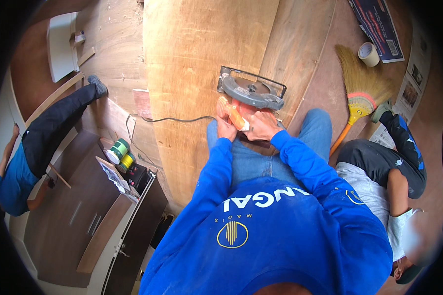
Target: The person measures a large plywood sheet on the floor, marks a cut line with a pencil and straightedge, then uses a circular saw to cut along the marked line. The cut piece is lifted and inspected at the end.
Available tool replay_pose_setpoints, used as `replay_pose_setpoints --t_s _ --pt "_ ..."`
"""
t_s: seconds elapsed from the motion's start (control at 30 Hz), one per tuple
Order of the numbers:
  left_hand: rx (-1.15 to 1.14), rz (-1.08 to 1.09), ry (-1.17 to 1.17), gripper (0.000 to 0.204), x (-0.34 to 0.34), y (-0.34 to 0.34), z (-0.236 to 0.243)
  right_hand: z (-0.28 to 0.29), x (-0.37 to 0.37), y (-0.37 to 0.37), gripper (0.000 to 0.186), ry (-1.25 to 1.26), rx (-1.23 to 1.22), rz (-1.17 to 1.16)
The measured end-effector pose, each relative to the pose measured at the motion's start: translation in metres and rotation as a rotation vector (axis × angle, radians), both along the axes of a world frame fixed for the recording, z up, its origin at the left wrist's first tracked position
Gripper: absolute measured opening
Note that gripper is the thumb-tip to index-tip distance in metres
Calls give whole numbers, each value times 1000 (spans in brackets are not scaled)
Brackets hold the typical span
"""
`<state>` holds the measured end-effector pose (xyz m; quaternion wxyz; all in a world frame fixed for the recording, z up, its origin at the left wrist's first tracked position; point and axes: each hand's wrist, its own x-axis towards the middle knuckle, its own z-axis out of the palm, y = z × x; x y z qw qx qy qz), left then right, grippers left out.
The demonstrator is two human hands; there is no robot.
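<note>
A circular saw point(253, 92) with an orange body and dark grey blade guard is in front of my knees, its black metal base frame turned away from me. My left hand point(226, 129) is closed around the orange part at the body's left. On the right side, my right hand point(264, 126) grips the body near its rear, with the fingers partly hidden. A dark power cord point(177, 120) trails left from the saw. Under and beyond the saw lies a large plywood sheet point(194, 64), its surface scuffed.
A straw broom point(362, 88) and a tape roll point(368, 54) lie to the right. Beside them a person point(379, 169) sits low. At far left another person point(59, 128) stands near boards. Green and yellow spools point(118, 151) rest on a dark cabinet point(135, 231).
</note>
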<state>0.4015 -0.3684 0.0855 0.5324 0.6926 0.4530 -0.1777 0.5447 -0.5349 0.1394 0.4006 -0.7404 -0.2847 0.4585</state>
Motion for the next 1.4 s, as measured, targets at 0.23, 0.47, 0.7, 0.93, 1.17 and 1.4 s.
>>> replay_pose_setpoints --t_s 0.23,0.47,0.7,0.93,1.17,1.4 --pt "324 -283 157 77 -12 -18 -25 0 1 2 33 -17 16 -19" --pt "301 -271 246 82 -21 -13 -37 -1 2 7 62 34 6 19" --pt "264 -234 187 85 -24 -8 -43 -2 -1 11 53 36 19 -23" --pt "308 -245 149 86 -20 -5 -37 1 4 14 44 35 11 1" --pt "276 -209 136 79 -17 0 -33 1 5 18 66 56 44 -3" --pt "311 -210 125 75 -16 0 -32 -1 4 21 51 35 13 16"
